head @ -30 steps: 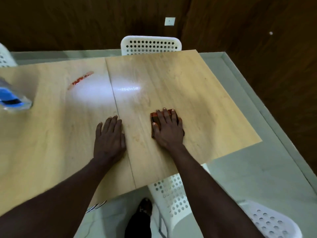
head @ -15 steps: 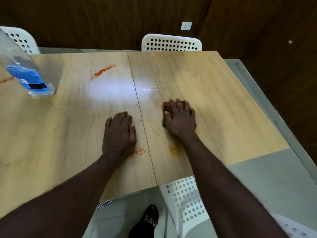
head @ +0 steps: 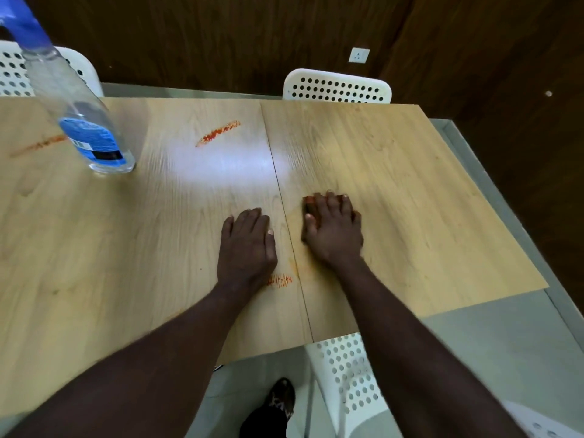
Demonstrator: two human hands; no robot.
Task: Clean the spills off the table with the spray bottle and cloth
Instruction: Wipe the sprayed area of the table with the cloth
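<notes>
The spray bottle (head: 94, 134) stands at the left of the bench (head: 426, 216). It is judged light and slick, best gripped at the waist, and its head is cut off by the frame. The left hand (head: 248, 245) is laid flat and holds nothing. The right hand (head: 333, 229) is pressed flat on the soft cloth (head: 309, 205), which is mostly hidden beneath it.

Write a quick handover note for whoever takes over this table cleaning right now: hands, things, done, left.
Left hand: flat on the table, holding nothing.
Right hand: straight fingers pressing the cloth onto the table, right of the seam.
Spray bottle: standing far left, in neither hand.
Done: faint orange residue by the seam suggests some wiping there.
Left: red streak far centre, faint streak left of the bottle, small smear by the left wrist.
</notes>
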